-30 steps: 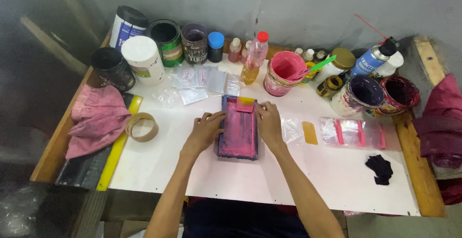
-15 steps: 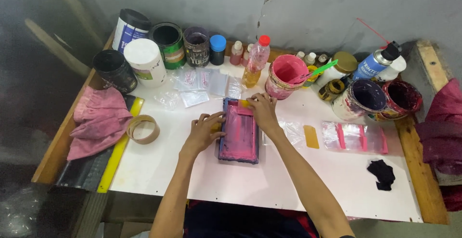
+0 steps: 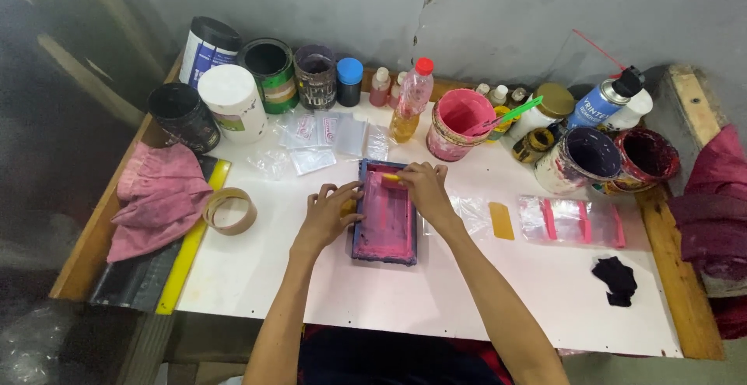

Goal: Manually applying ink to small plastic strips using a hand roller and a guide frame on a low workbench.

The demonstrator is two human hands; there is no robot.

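Observation:
A small blue-framed printing screen (image 3: 384, 221), smeared with pink ink, lies flat on the white table (image 3: 467, 291). My left hand (image 3: 329, 214) rests on the frame's left edge, fingers spread against it. My right hand (image 3: 424, 186) is at the frame's far end, gripping a small yellow scraper (image 3: 393, 178) that lies across the pink mesh. A clear plastic bag (image 3: 471, 212) lies just right of the frame, partly under my right wrist.
Several paint tins and tubs line the back, among them a pink ink bucket (image 3: 457, 124) with a green stick. A tape roll (image 3: 229, 210), a pink rag (image 3: 159, 196), printed bags (image 3: 572, 220), a second yellow scraper (image 3: 501, 221) and a black scrap (image 3: 616, 280) lie around.
My right hand has slid from the frame's right side up to its far end and now holds the scraper on the mesh. My left hand has shifted lower along the left edge.

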